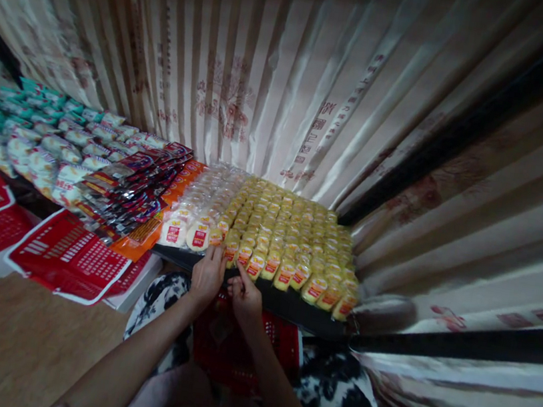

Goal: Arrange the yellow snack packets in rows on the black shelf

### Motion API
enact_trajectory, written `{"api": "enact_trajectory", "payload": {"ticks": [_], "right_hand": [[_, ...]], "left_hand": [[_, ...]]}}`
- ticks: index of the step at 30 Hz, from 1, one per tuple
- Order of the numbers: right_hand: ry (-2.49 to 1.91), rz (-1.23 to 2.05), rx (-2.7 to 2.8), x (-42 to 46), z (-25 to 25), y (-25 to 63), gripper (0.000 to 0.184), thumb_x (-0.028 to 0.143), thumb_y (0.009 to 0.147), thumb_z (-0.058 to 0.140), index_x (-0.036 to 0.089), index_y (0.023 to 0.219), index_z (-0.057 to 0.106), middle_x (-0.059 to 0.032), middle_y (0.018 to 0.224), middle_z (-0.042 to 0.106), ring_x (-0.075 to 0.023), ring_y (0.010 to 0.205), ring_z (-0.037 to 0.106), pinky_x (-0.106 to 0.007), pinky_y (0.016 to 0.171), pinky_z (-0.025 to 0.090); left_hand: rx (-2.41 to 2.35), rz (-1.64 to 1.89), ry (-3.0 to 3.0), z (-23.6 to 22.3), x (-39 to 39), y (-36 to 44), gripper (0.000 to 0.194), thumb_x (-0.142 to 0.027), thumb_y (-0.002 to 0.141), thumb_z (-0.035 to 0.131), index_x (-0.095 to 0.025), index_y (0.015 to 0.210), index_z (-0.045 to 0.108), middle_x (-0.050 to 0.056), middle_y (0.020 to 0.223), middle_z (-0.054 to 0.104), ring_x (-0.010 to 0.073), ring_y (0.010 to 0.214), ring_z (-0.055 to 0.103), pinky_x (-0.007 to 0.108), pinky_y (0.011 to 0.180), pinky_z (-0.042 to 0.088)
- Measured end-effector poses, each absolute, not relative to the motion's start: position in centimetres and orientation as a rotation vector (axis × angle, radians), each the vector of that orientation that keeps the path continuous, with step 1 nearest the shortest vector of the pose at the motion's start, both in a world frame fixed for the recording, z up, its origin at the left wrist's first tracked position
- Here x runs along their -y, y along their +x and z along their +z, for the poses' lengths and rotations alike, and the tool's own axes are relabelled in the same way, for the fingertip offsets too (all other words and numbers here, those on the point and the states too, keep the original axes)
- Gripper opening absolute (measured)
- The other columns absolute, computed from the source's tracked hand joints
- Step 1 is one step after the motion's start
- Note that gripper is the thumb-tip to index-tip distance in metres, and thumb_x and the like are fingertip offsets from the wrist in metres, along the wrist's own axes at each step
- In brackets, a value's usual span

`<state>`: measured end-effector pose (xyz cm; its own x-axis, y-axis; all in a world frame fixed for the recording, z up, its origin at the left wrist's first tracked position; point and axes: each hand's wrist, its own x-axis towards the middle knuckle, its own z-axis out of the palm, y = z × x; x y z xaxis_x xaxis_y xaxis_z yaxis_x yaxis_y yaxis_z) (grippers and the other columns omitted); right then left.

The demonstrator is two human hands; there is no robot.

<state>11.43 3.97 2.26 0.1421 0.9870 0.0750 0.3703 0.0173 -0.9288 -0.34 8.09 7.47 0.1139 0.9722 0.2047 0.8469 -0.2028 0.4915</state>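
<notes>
Rows of small yellow wrapped cakes (292, 233) with red-and-orange labels cover the right part of a dark shelf. At their front left corner, my left hand (208, 274) rests its outstretched fingertips against the nearest packets. Close by on the right, my right hand (245, 299) has its index finger stretched to the front row, with the other fingers curled in. I see nothing held in either hand. White round wrapped cakes (197, 236) with red labels stand in rows just left of the yellow ones.
Dark red-and-blue packets (137, 174) lie piled on an orange sheet (138, 238); white-and-green bags (57, 146) fill the left. Red baskets (69, 256) stand below the dark shelf edge (301, 310). Another red basket (277, 342) sits between my knees. Pleated curtains (291, 65) hang behind.
</notes>
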Motion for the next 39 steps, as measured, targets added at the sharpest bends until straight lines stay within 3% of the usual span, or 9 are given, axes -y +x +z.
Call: {"api": "enact_trajectory", "payload": {"ticks": [8, 13, 17, 21, 33, 39], "right_hand": [[-1.58, 0.733, 1.38, -4.0, 2.8, 10.8, 0.047, 0.028, 0.083, 0.035, 0.012, 0.125, 0.05, -0.002, 0.073, 0.065, -0.0097, 0.055, 0.06, -0.02, 0.059, 0.051], [-1.597, 0.721, 1.376, -3.8, 3.2, 10.6, 0.046, 0.028, 0.082, 0.037, 0.013, 0.122, 0.052, -0.0013, 0.073, 0.066, -0.0101, 0.057, 0.062, -0.02, 0.06, 0.051], [-1.601, 0.728, 1.393, -3.9, 2.8, 10.9, 0.044, 0.028, 0.081, 0.039, 0.016, 0.121, 0.052, -0.0002, 0.075, 0.067, -0.0103, 0.058, 0.063, -0.02, 0.061, 0.051], [-1.596, 0.746, 1.41, -4.0, 2.3, 11.1, 0.043, 0.027, 0.081, 0.04, 0.017, 0.122, 0.052, -0.0004, 0.077, 0.068, -0.0105, 0.059, 0.063, -0.02, 0.062, 0.052], [-1.566, 0.776, 1.401, -4.0, 2.1, 11.1, 0.043, 0.026, 0.082, 0.038, 0.015, 0.121, 0.052, -0.0015, 0.078, 0.066, -0.0101, 0.062, 0.063, -0.021, 0.064, 0.052], [-1.595, 0.755, 1.388, -3.7, 2.7, 10.9, 0.037, 0.028, 0.082, 0.038, 0.016, 0.113, 0.055, -0.0018, 0.079, 0.066, -0.0111, 0.062, 0.063, -0.021, 0.063, 0.052]], "left_hand": [[-1.679, 0.849, 2.102, 5.9, -8.8, -0.5, 0.034, -0.016, 0.087, 0.042, -0.013, 0.121, 0.042, 0.013, 0.119, 0.055, 0.0192, 0.101, 0.058, 0.026, 0.078, 0.049], [-1.703, 1.068, 2.062, 5.4, -7.7, -0.7, 0.025, -0.022, 0.087, 0.045, -0.014, 0.11, 0.049, 0.011, 0.101, 0.059, 0.0197, 0.093, 0.059, 0.027, 0.074, 0.049], [-1.842, 1.272, 1.838, 6.3, -7.5, -1.2, 0.031, -0.025, 0.085, 0.048, -0.015, 0.115, 0.045, 0.011, 0.105, 0.053, 0.0195, 0.091, 0.057, 0.031, 0.078, 0.048], [-2.002, 1.225, 1.542, 7.2, -8.5, -1.6, 0.041, -0.032, 0.083, 0.051, -0.014, 0.119, 0.043, 0.012, 0.107, 0.051, 0.0178, 0.077, 0.059, 0.033, 0.073, 0.049], [-1.884, 1.177, 1.853, 5.4, -10.6, -1.3, 0.033, -0.023, 0.085, 0.045, -0.017, 0.118, 0.048, 0.01, 0.11, 0.059, 0.0216, 0.106, 0.054, 0.034, 0.091, 0.044], [-1.813, 1.301, 1.934, 5.3, -9.8, -1.8, 0.038, -0.025, 0.087, 0.044, -0.014, 0.124, 0.042, 0.014, 0.12, 0.05, 0.0226, 0.115, 0.047, 0.036, 0.097, 0.041]]}}
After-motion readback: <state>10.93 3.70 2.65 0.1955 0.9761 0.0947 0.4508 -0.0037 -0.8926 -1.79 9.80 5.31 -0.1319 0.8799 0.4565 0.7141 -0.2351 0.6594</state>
